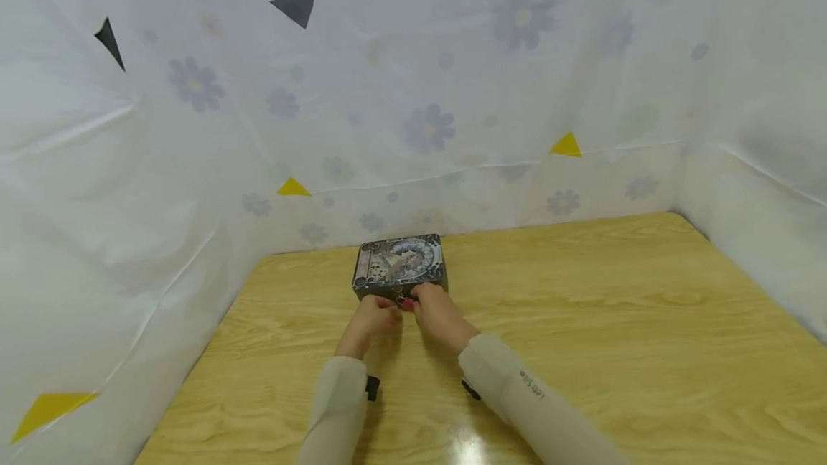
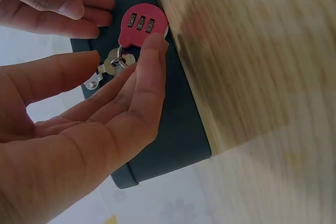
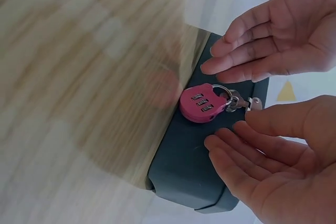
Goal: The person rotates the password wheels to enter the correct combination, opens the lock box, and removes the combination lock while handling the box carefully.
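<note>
Currently, the pink padlock (image 3: pixel 194 112) hangs from the latch (image 3: pixel 255 103) on the front wall of the dark tin box (image 1: pixel 402 261), which stands toward the back of the worktop (image 1: pixel 581 314). Long axis of padlock, as judged: up and down the wall, body lowest and close to the worktop, dials facing outward. Position: between the two hands, left grip (image 1: pixel 372 317) on one side, right grip (image 1: pixel 441 313) on the other; both close, nearer one not certain. Left grip: thumb well apart from the loosely bent fingers, nothing held; a fingertip overlaps the padlock's edge in the left wrist view, contact unconfirmed. Right grip: thumb and fingers likewise spread, nothing clamped, fingertips just beside the padlock.
</note>
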